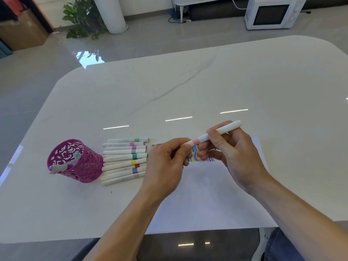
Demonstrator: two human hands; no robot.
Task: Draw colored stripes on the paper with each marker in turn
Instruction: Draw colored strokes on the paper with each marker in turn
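Observation:
A white marker with a pink band (pixel 212 135) is held in the air between both hands, tilted up to the right. My right hand (pixel 233 153) grips its barrel; my left hand (pixel 167 161) pinches its cap end. Under them lies a white sheet of paper (pixel 203 194) with a row of curved colored stripes (pixel 195 157) near its far edge, partly hidden by my fingers. A row of several white markers with colored bands (pixel 124 161) lies left of the paper.
A magenta openwork pen cup (pixel 75 162) stands left of the marker row, with a purple marker and one other inside. The white marble table (pixel 188 87) stretches far behind. A microwave (pixel 273 12) and a potted plant (pixel 81 17) sit on the floor beyond.

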